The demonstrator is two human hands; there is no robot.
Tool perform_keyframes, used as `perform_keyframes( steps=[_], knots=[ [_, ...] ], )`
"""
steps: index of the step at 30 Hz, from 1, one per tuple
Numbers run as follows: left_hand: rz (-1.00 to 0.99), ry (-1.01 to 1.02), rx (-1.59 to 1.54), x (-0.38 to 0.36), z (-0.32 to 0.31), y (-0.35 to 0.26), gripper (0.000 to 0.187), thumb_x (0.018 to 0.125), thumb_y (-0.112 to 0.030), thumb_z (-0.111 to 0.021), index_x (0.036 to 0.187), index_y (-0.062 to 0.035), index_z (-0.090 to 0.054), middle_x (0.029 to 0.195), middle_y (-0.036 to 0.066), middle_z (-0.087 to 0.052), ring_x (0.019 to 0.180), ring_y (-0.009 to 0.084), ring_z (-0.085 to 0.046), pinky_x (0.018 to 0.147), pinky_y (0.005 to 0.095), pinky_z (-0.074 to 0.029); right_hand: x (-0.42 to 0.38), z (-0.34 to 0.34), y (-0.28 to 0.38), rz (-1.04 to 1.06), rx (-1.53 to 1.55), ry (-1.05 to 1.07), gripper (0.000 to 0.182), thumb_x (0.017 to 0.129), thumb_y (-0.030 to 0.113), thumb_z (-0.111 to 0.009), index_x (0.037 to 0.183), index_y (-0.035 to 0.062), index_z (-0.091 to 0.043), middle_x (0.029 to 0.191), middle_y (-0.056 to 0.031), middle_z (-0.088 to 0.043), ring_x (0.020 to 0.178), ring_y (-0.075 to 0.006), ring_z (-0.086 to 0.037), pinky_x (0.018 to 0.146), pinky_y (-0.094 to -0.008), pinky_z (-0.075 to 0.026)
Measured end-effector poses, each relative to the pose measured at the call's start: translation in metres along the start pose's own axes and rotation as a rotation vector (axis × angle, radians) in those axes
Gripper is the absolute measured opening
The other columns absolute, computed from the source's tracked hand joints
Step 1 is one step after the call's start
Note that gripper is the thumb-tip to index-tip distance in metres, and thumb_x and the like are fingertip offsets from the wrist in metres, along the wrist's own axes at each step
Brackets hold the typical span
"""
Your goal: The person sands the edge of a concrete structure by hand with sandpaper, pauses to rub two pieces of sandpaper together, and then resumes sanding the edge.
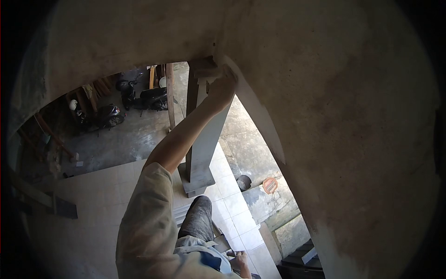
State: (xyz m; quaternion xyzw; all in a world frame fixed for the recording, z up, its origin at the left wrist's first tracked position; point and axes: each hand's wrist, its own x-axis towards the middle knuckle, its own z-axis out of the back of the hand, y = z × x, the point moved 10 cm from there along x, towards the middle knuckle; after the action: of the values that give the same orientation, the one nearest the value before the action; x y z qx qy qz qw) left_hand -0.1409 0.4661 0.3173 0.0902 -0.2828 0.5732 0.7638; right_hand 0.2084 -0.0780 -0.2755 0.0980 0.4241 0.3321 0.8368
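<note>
Beside one pillar (204,139), the left hand (223,88) is high, the right hand (239,261) low, both grips unclear.

And far left, 2 dark motorbikes (151,98) stand on the concrete (111,149), a wooden post (170,95) just right of them; over right, 1 dark bucket (244,182) sits near 1 round orange-brown object (270,185)!

Left hand (224,86) up at top of grey column (204,144), right hand (240,259) low, motorbikes (153,98) beyond

Column (204,139) — smooth, matt; tiles (237,218) — pale, glossy.
</note>
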Motion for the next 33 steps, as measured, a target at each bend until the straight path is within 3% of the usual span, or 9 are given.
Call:
perform_keyframes(
  steps=[4, 5, 13, 17, 20, 23, 27, 30, 33],
  knots=[
    [0.041, -0.132, -0.098, -0.066, 0.052, -0.059, 0.058, 0.079, 0.001, -0.055, 0.126, 0.0208, -0.027, 0.11, 0.033, -0.054, 0.071, 0.0326, -0.068, 0.055, 0.0405, -0.056, 0.004, 0.0, -0.002, 0.04, 0.062, -0.102, 0.033, 0.089, 0.02, -0.043, 0.108, -0.0028, -0.059, 0.102, -0.0254, -0.064, 0.103, -0.0382, -0.059, 0.089, -0.0434, -0.045],
    [-0.113, -0.37, 0.099, -0.084, 0.048, -0.075, 0.062, 0.08, 0.0, -0.054, 0.13, 0.0208, -0.023, 0.121, 0.034, -0.049, 0.073, 0.0332, -0.068, 0.057, 0.0406, -0.057, 0.007, -0.002, -0.002, 0.034, 0.134, -0.099, 0.031, 0.09, 0.016, -0.044, 0.106, -0.0043, -0.06, 0.096, -0.0222, -0.067, 0.098, -0.0334, -0.063, 0.087, -0.0407, -0.047],
    [0.161, 0.085, -0.192, -0.054, 0.032, -0.043, 0.064, 0.082, 0.001, -0.051, 0.131, 0.0217, -0.016, 0.124, 0.037, -0.046, 0.082, 0.0361, -0.067, 0.062, 0.0403, -0.057, 0.0, 0.0, -0.001, 0.075, 0.039, -0.061, 0.035, 0.088, 0.019, -0.044, 0.109, -0.0047, -0.059, 0.104, -0.0278, -0.063, 0.103, -0.0401, -0.059, 0.09, -0.0434, -0.045],
    [-0.122, -0.183, -0.076, -0.093, 0.045, -0.085, 0.072, 0.079, 0.003, -0.055, 0.132, 0.0231, -0.01, 0.117, 0.04, -0.047, 0.083, 0.0379, -0.066, 0.063, 0.0382, -0.057, -0.013, 0.009, 0.026, 0.057, 0.077, -0.061, 0.034, 0.088, 0.018, -0.043, 0.105, -0.0044, -0.061, 0.104, -0.0284, -0.063, 0.103, -0.0412, -0.059, 0.09, -0.0442, -0.045],
    [0.099, -0.008, -0.217, -0.064, 0.049, -0.052, 0.062, 0.078, 0.005, -0.055, 0.127, 0.0213, -0.021, 0.111, 0.038, -0.05, 0.072, 0.0375, -0.066, 0.057, 0.0379, -0.057, -0.006, 0.005, 0.017, 0.091, 0.068, -0.046, 0.034, 0.088, 0.018, -0.044, 0.105, -0.0063, -0.061, 0.103, -0.0262, -0.064, 0.103, -0.0374, -0.06, 0.089, -0.0414, -0.045],
    [0.129, -0.097, -0.207, -0.067, 0.047, -0.054, 0.057, 0.078, 0.007, -0.054, 0.124, 0.0204, -0.024, 0.104, 0.035, -0.052, 0.07, 0.038, -0.066, 0.055, 0.0391, -0.056, -0.008, 0.007, 0.014, 0.073, 0.061, -0.075, 0.034, 0.089, 0.018, -0.043, 0.106, -0.0054, -0.061, 0.102, -0.0253, -0.064, 0.103, -0.0368, -0.06, 0.089, -0.0415, -0.046],
    [-0.167, -0.297, 0.011, -0.132, 0.063, -0.111, 0.067, 0.076, 0.008, -0.052, 0.134, 0.0182, -0.019, 0.117, 0.035, -0.048, 0.072, 0.0365, -0.065, 0.058, 0.0374, -0.055, -0.016, 0.01, 0.025, 0.053, 0.113, -0.064, 0.034, 0.087, 0.019, -0.043, 0.105, -0.0036, -0.062, 0.102, -0.0264, -0.064, 0.102, -0.0384, -0.061, 0.089, -0.0436, -0.045],
    [-0.148, 0.152, -0.414, -0.163, 0.018, -0.114, 0.07, 0.078, 0.007, -0.047, 0.139, 0.0132, -0.015, 0.122, 0.032, -0.049, 0.08, 0.0365, -0.065, 0.062, 0.0388, -0.056, -0.014, 0.011, 0.027, 0.121, 0.065, -0.096, 0.032, 0.088, 0.018, -0.043, 0.103, -0.0039, -0.061, 0.099, -0.0251, -0.065, 0.098, -0.0384, -0.062, 0.086, -0.0436, -0.047],
    [0.075, 0.464, -0.666, -0.206, -0.04, -0.115, 0.066, 0.084, 0.003, -0.042, 0.143, 0.0074, -0.014, 0.125, 0.031, -0.049, 0.091, 0.0375, -0.064, 0.074, 0.0414, -0.054, -0.043, 0.03, 0.048, 0.069, 0.072, -0.128, 0.03, 0.089, 0.017, -0.042, 0.099, -0.004, -0.061, 0.097, -0.0251, -0.065, 0.095, -0.0385, -0.063, 0.085, -0.0438, -0.047]
  ],
)
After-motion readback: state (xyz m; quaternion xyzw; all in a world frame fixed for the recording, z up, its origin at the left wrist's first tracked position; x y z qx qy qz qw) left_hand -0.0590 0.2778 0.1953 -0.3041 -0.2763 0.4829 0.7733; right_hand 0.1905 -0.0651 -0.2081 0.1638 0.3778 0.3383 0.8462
